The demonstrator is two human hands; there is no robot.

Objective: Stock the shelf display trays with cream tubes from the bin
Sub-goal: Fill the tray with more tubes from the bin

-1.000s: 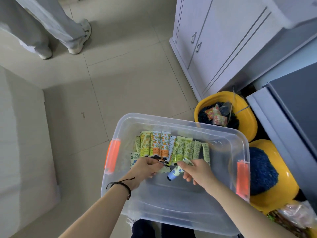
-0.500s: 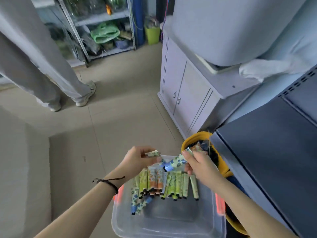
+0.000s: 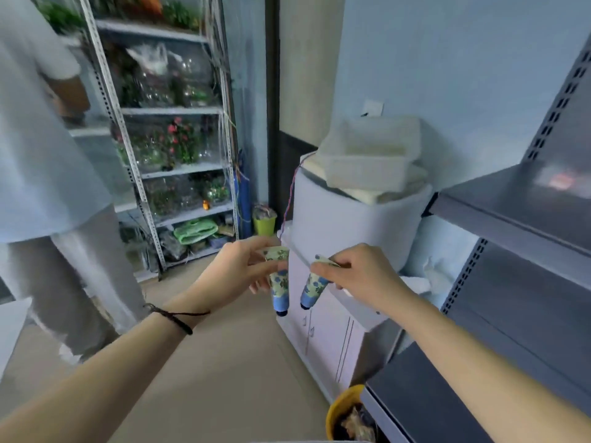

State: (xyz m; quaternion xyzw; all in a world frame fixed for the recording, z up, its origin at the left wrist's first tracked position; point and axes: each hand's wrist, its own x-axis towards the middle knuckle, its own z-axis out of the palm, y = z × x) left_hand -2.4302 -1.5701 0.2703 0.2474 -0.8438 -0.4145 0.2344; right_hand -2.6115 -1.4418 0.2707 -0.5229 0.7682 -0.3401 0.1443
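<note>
Both hands mid-frame, above the floor. Left hand (image 3: 238,270) pinches the left tube (image 3: 279,282) by its flat crimped end, blue cap hanging down, near upright. Right hand (image 3: 361,276) pinches the right tube (image 3: 315,287) the same way, cap down and tilted towards the left one. Tubes close but apart; both have a floral print. Dark cord (image 3: 172,318) on left wrist.

Right: grey shelf (image 3: 511,212), top deck bare. Behind the hands: white cabinet (image 3: 329,340) carrying a white drum (image 3: 351,225), pale tubs (image 3: 371,155) stacked on it. Yellow bowl (image 3: 335,410) at bottom edge, contents blurred. Far left: a standing person (image 3: 48,155) in pale clothes, beside a metal rack (image 3: 179,139) of plants.
</note>
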